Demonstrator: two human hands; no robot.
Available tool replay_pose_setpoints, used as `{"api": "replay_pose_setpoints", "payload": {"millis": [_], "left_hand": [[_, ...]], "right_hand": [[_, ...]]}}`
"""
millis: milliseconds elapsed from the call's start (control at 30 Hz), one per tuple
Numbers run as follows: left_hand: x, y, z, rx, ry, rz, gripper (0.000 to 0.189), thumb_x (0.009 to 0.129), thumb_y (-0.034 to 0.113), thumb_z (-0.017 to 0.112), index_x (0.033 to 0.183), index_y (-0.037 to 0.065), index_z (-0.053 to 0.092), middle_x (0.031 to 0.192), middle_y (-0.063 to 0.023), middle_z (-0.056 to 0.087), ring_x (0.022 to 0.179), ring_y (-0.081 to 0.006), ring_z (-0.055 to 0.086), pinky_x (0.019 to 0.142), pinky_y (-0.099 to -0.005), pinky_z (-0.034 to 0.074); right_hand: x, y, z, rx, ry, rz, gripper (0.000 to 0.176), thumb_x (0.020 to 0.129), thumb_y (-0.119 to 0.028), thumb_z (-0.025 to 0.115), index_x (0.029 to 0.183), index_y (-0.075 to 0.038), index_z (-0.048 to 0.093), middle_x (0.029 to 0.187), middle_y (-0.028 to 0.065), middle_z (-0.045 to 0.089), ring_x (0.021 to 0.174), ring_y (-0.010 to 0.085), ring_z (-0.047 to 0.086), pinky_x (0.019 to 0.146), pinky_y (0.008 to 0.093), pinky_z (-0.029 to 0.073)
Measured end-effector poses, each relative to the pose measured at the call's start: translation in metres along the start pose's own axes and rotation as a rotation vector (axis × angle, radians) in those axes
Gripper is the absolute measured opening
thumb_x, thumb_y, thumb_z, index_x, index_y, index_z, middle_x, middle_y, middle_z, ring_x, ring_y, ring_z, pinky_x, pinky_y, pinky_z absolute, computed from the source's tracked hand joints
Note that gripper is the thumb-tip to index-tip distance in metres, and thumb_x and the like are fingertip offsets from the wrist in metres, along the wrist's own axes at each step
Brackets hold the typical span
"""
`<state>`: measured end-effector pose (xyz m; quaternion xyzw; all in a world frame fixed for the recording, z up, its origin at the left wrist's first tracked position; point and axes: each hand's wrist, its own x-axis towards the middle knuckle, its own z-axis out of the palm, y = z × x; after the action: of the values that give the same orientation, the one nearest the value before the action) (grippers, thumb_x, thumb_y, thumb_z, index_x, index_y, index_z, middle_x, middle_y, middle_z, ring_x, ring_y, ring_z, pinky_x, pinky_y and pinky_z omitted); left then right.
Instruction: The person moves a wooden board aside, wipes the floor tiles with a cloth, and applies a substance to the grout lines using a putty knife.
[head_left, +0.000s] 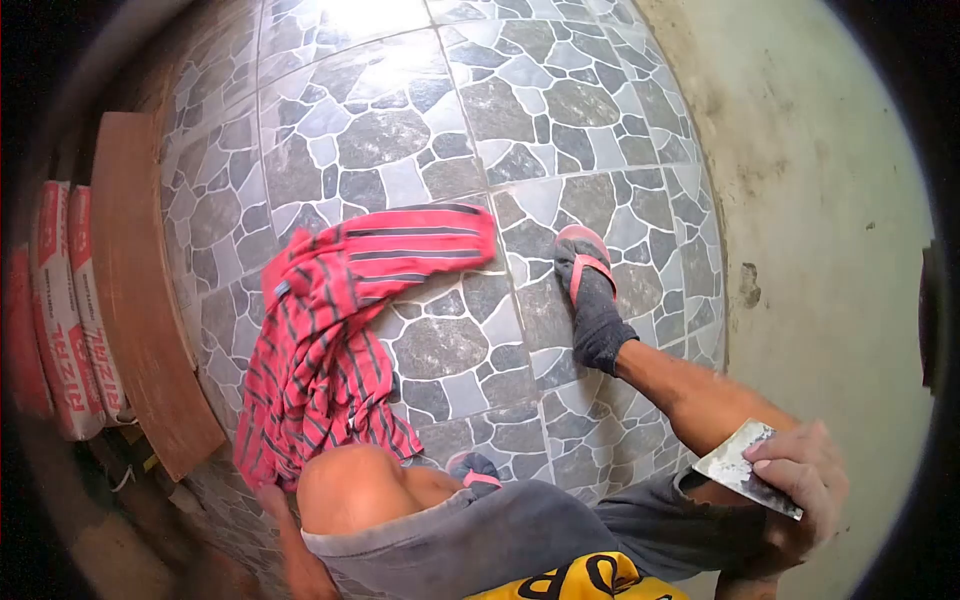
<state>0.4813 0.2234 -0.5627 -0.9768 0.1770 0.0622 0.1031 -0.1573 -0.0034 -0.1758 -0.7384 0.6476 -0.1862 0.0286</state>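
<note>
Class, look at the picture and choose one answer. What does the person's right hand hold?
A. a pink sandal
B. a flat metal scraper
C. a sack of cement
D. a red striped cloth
B: the right hand grips a flat metal scraper at the lower right, while the red striped cloth lies apart on the tiled floor.

Grey shorts [520, 540], dark socks [598, 320] — pink-strapped sandals [585, 262], yellow shirt [580, 585].

Printed sacks [70, 310] lean beside a wooden board [150, 300] edging stone-patterned tiles [400, 130].
</note>
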Motion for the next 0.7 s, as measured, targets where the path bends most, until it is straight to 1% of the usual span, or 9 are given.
{"api": "replay_pose_setpoints", "payload": {"millis": [133,200,233,300,367,433,500,600,700], "left_hand": [[-0.003,-0.011,-0.030,-0.205,0.006,-0.287,0.060,0.099,0.045,0.045,0.126,-0.007,0.058,0.124,-0.0317,0.061,0.114,-0.0491,0.056,0.097,-0.0524,0.043],[0.005,0.040,-0.050,-0.428,0.019,-0.223,0.065,0.102,0.051,0.043,0.122,-0.008,0.062,0.120,-0.0319,0.063,0.111,-0.0502,0.058,0.095,-0.0522,0.044],[0.030,0.053,-0.038,-0.674,0.013,0.091,0.076,0.103,0.059,0.033,0.114,-0.010,0.065,0.112,-0.0317,0.066,0.104,-0.0473,0.061,0.091,-0.0524,0.044],[0.013,0.161,-0.077,-0.598,0.048,0.237,0.075,0.102,0.059,0.038,0.100,-0.008,0.069,0.090,-0.0226,0.071,0.086,-0.0355,0.064,0.080,-0.0486,0.047],[-0.032,0.260,-0.120,-0.900,-0.221,0.518,0.053,0.107,0.040,0.039,0.096,-0.003,0.067,0.077,-0.0165,0.066,0.074,-0.0315,0.062,0.068,-0.0444,0.047],[-0.053,0.337,-0.115,-0.784,0.321,1.214,0.034,0.108,0.030,0.041,0.103,0.003,0.061,0.078,-0.0133,0.064,0.067,-0.0271,0.056,0.064,-0.0410,0.045],[-0.091,0.396,-0.132,-0.879,-0.200,1.084,0.033,0.107,0.030,0.043,0.104,0.003,0.061,0.078,-0.0173,0.062,0.071,-0.0296,0.055,0.069,-0.0423,0.045],[-0.122,0.455,-0.122,-0.697,-0.284,1.188,0.041,0.108,0.034,0.040,0.108,-0.002,0.059,0.080,-0.0211,0.061,0.073,-0.0347,0.055,0.072,-0.0431,0.045],[-0.149,0.488,-0.103,-0.758,-0.406,1.224,0.043,0.108,0.036,0.040,0.111,-0.003,0.059,0.090,-0.0248,0.063,0.083,-0.0405,0.058,0.078,-0.0449,0.045]], "right_hand": [[-0.007,0.024,-0.012,0.125,-0.057,-0.044,0.025,0.079,-0.024,0.071,0.079,-0.002,0.058,0.070,0.0129,0.065,0.064,0.0232,0.060,0.060,0.0321,0.042],[-0.008,0.025,-0.018,0.150,-0.059,-0.027,0.027,0.078,-0.026,0.071,0.082,-0.001,0.062,0.072,0.0147,0.067,0.064,0.0245,0.063,0.059,0.0319,0.043],[-0.008,0.022,-0.019,0.141,-0.039,-0.005,0.028,0.078,-0.027,0.071,0.083,-0.001,0.064,0.073,0.0153,0.068,0.064,0.0248,0.064,0.059,0.0320,0.044],[-0.012,0.017,-0.019,0.115,0.018,0.040,0.030,0.078,-0.029,0.070,0.084,0.000,0.066,0.076,0.0161,0.069,0.065,0.0251,0.064,0.059,0.0325,0.045],[-0.013,0.014,-0.021,0.136,0.080,0.082,0.030,0.077,-0.029,0.069,0.084,0.001,0.067,0.077,0.0162,0.069,0.067,0.0249,0.065,0.060,0.0326,0.046],[-0.014,0.014,-0.029,0.206,0.100,0.152,0.025,0.078,-0.021,0.068,0.089,0.001,0.069,0.084,0.0168,0.070,0.075,0.0248,0.066,0.066,0.0320,0.049],[-0.024,0.019,-0.040,0.272,0.186,0.242,0.019,0.082,-0.009,0.066,0.097,0.002,0.071,0.096,0.0172,0.071,0.088,0.0250,0.067,0.074,0.0318,0.053],[-0.051,0.061,-0.069,0.323,0.370,0.288,0.021,0.089,0.005,0.061,0.108,0.002,0.070,0.113,0.0159,0.068,0.104,0.0247,0.065,0.084,0.0326,0.054],[-0.066,0.087,-0.093,0.066,0.426,0.398,0.020,0.096,-0.002,0.064,0.115,0.001,0.068,0.112,0.0076,0.070,0.106,0.0171,0.063,0.091,0.0309,0.051]]}}
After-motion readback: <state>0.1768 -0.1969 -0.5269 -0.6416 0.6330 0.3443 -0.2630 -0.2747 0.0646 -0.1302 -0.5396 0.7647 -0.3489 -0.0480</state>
